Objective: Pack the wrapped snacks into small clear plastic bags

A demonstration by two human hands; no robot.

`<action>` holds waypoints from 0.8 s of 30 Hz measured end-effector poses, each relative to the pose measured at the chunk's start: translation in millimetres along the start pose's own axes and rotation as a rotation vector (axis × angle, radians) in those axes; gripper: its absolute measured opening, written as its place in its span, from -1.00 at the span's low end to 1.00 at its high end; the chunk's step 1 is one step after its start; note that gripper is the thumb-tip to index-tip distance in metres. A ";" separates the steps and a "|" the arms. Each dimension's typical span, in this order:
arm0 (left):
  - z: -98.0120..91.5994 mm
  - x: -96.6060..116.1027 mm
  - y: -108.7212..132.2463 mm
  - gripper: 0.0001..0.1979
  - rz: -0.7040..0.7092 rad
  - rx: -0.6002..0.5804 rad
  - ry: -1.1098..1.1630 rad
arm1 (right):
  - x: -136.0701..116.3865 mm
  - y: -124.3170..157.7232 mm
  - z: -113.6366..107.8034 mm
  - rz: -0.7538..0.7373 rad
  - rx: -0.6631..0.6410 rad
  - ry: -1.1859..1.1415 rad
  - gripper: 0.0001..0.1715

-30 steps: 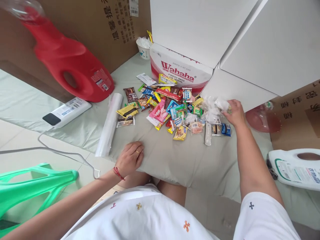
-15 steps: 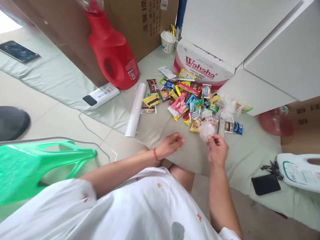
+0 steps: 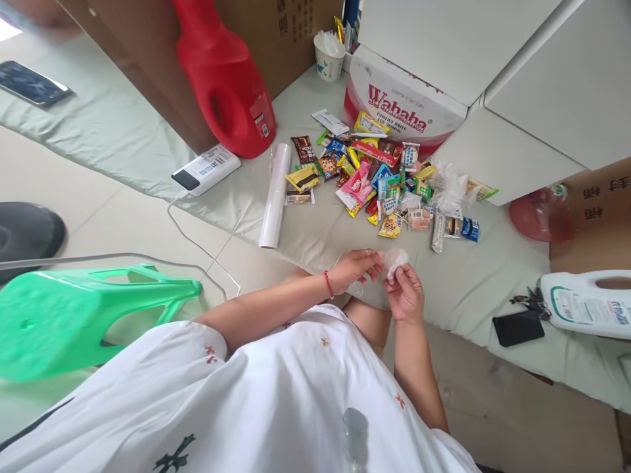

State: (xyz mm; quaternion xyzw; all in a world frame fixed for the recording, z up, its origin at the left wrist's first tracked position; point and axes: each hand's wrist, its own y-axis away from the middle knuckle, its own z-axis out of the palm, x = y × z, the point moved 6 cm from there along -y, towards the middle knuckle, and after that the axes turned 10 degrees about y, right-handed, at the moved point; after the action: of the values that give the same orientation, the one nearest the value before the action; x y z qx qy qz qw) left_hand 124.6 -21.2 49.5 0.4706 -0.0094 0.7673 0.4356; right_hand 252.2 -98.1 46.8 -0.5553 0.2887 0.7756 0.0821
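Note:
My right hand (image 3: 407,297) pinches a small crumpled clear plastic bag (image 3: 395,259) between thumb and fingers, just above my lap. From the other side, my left hand (image 3: 355,268), with a red cord at the wrist, has its fingertips closed on the bag's left edge. A bit of clear film shows under the left hand, and I cannot tell whether it belongs to the same bag. Ahead of both hands lies a pile of wrapped snacks (image 3: 362,184), with a knotted clear plastic bag (image 3: 452,190) on its right side.
A plastic film roll (image 3: 275,197) and a white power bank (image 3: 207,172) lie to the left, near a red detergent jug (image 3: 236,98). Behind the snacks stands a Wahaha carton (image 3: 394,108). A green stool (image 3: 59,315) is at left; a black wallet (image 3: 518,328) and white bottle (image 3: 586,305) at right.
My right hand has brought the crumpled plastic bag left and toward me. My left hand has moved right to meet it, and its fingers have closed on the bag's edge.

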 end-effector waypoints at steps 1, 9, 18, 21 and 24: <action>2.6 -0.4 0.0 -0.46 -0.002 -0.015 -0.019 | 3.7 1.0 4.0 0.014 -0.029 0.019 -0.52; -18.1 6.5 -7.0 -0.62 0.061 0.111 0.088 | 11.6 -3.4 -21.9 0.065 0.078 -0.025 -0.40; -11.7 2.2 -8.0 -0.71 -0.478 0.013 0.425 | 1.8 -6.8 -45.4 0.098 0.094 0.097 -0.42; -15.6 8.3 -9.0 -0.66 -0.306 0.074 0.405 | 3.1 -8.5 -44.9 0.087 0.140 0.059 -0.40; -15.5 5.5 0.4 -0.52 -0.194 0.080 0.184 | 4.4 -8.4 -42.3 0.056 0.164 0.031 -0.40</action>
State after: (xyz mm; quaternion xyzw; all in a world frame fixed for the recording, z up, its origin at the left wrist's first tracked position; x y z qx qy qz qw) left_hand 112.3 -11.3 45.1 0.4138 0.1067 0.7614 0.4875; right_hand 288.8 -114.9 30.7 -0.5504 0.3681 0.7425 0.1011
